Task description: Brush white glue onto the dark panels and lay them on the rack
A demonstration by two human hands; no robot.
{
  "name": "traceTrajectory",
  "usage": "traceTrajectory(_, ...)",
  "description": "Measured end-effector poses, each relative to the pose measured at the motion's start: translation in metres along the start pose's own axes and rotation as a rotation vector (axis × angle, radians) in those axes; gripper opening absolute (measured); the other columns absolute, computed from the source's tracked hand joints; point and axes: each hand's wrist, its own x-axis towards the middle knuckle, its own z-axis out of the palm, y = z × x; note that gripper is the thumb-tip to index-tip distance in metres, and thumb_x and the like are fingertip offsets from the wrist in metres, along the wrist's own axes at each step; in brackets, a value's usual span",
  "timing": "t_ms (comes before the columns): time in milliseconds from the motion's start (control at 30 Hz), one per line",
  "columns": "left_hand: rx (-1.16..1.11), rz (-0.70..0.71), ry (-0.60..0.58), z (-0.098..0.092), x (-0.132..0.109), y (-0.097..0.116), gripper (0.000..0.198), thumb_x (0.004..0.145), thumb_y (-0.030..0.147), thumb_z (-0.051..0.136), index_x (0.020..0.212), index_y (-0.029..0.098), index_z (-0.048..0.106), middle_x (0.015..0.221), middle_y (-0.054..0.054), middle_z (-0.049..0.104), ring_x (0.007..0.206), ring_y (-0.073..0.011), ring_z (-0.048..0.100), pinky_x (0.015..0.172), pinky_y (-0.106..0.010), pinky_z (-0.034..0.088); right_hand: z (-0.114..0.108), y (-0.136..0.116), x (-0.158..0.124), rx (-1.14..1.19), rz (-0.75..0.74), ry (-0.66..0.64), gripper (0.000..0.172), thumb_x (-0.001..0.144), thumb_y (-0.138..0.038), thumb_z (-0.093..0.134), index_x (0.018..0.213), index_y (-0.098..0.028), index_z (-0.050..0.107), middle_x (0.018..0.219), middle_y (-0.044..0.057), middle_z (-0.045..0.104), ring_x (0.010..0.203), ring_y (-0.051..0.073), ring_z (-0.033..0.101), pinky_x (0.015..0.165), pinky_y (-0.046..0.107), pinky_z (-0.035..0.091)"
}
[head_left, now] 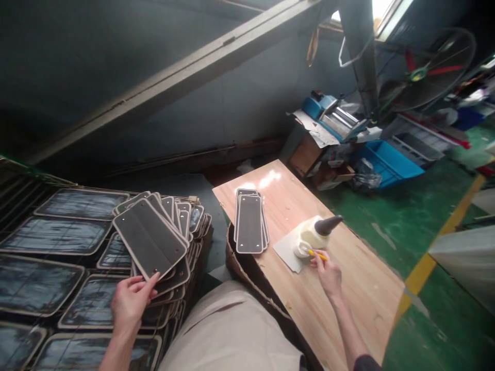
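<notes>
My left hand (132, 301) pinches the near corner of a dark rectangular panel (150, 237) with a pale border and small holes, tilted over a heap of similar panels. In my right hand (328, 273) is a thin yellow-handled tool (317, 254), its tip in a small white cup (302, 248). The cup stands on a pale sheet (286, 252) beside a cream bottle with a dark cone-shaped nozzle (328, 225). Left of them, a small stack of dark panels (249, 224) lies on the wooden board (348, 288).
Glossy dark panels (58, 236) lie in rows on a wire rack at the left. Beyond the board are a blue roller machine (334, 116), a blue bin (392, 165) and a large fan (419, 74). My lap is between rack and board.
</notes>
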Motion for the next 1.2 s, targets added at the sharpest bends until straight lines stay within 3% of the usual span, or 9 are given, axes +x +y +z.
traceTrajectory(133, -0.240, -0.142, -0.066, 0.003, 0.001, -0.008, 0.058, 0.044, 0.037, 0.082, 0.087, 0.016, 0.050, 0.056, 0.001, 0.061, 0.046, -0.0139, 0.057, 0.043, -0.021, 0.042, 0.013, 0.016, 0.009, -0.030, -0.022, 0.007, 0.046, 0.085, -0.059, 0.039, 0.097, -0.020, 0.061, 0.072, 0.006, 0.069, 0.062, 0.021, 0.067, 0.056, 0.028, 0.049)
traceTrajectory(333, -0.281, -0.129, -0.081, 0.005, -0.001, -0.006, 0.051, 0.047, 0.033, 0.081, 0.083, 0.016, 0.050, 0.051, 0.003, 0.059, 0.040, -0.0103, 0.054, 0.037, -0.015, 0.039, 0.025, 0.029, 0.010, 0.003, 0.019, -0.029, 0.047, 0.085, -0.060, 0.038, 0.100, -0.021, 0.060, 0.075, 0.006, 0.070, 0.064, 0.021, 0.067, 0.057, 0.028, 0.049)
traceTrajectory(467, -0.304, -0.166, -0.068, 0.006, -0.004, -0.005, 0.048, 0.049, 0.028, 0.081, 0.084, 0.015, 0.051, 0.054, 0.002, 0.061, 0.044, -0.0118, 0.058, 0.040, -0.016, 0.044, 0.021, 0.028, 0.004, 0.025, 0.010, -0.018, 0.045, 0.087, -0.057, 0.038, 0.103, -0.021, 0.059, 0.079, 0.006, 0.070, 0.069, 0.020, 0.068, 0.061, 0.027, 0.050)
traceTrajectory(667, -0.348, -0.193, -0.077, 0.006, -0.002, -0.010, 0.043, 0.052, 0.022, 0.080, 0.083, 0.015, 0.051, 0.062, 0.000, 0.063, 0.049, -0.0135, 0.063, 0.044, -0.018, 0.049, 0.009, 0.021, -0.018, -0.218, -0.200, -0.075, 0.041, 0.091, -0.053, 0.036, 0.102, -0.024, 0.062, 0.097, 0.006, 0.070, 0.081, 0.022, 0.067, 0.062, 0.027, 0.047)
traceTrajectory(800, -0.351, -0.190, -0.077, 0.007, -0.002, -0.010, 0.042, 0.052, 0.022, 0.081, 0.082, 0.015, 0.052, 0.061, 0.001, 0.063, 0.049, -0.0132, 0.063, 0.044, -0.017, 0.048, 0.000, 0.018, -0.035, -0.219, -0.231, -0.067, 0.039, 0.092, -0.050, 0.036, 0.101, -0.024, 0.064, 0.098, 0.006, 0.070, 0.077, 0.020, 0.067, 0.062, 0.026, 0.047)
traceTrajectory(933, -0.360, -0.185, -0.064, 0.008, -0.002, -0.007, 0.040, 0.052, 0.019, 0.080, 0.080, 0.015, 0.051, 0.060, 0.001, 0.062, 0.049, -0.0134, 0.062, 0.044, -0.018, 0.048, -0.006, 0.013, -0.043, -0.022, -0.078, -0.039, 0.041, 0.088, -0.053, 0.043, 0.103, -0.021, 0.063, 0.083, 0.006, 0.070, 0.071, 0.019, 0.066, 0.064, 0.027, 0.049)
traceTrajectory(1200, -0.368, -0.201, -0.084, 0.007, -0.001, -0.007, 0.038, 0.052, 0.018, 0.079, 0.078, 0.015, 0.052, 0.060, 0.001, 0.062, 0.049, -0.0123, 0.062, 0.044, -0.017, 0.049, 0.016, 0.018, -0.029, 0.817, 0.456, 0.314, 0.048, 0.077, -0.053, 0.060, 0.107, -0.015, 0.054, 0.070, 0.002, 0.069, 0.061, 0.017, 0.068, 0.055, 0.026, 0.054)
